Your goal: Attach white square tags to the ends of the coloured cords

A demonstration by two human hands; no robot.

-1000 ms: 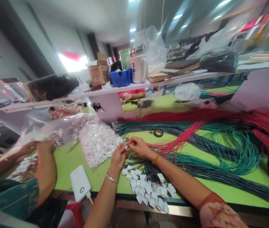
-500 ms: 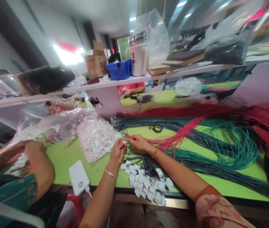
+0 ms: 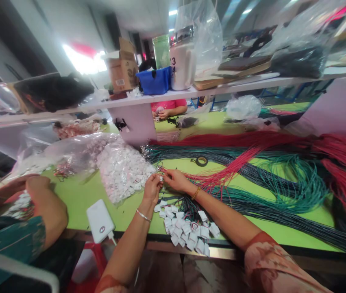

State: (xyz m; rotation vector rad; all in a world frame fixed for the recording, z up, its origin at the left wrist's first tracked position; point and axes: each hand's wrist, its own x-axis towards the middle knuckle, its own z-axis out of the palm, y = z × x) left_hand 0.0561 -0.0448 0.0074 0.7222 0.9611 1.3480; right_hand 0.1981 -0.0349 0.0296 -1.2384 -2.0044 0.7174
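Note:
My left hand is closed in a pinch on a small white plastic connector, just above the green tabletop. Right beside it, my right hand has its fingertips pressed together close to the connector; what they hold is too small to make out. Under my hands lies a heap of white connectors with dark thin wires attached, reaching the table's front edge. Left of my hands rests a clear plastic bag full of white connectors. Bundles of red wires and green and black wires stretch off to the right.
A white power bank with a cable lies at the front left. Behind the wires is a roll of black tape. A shelf crosses above, bearing a blue bin and a mug. A co-worker's arm rests at left.
My fingers have shifted slightly around the connector, with both hands still close together. The whole view has moved a little, so the table things sit slightly higher.

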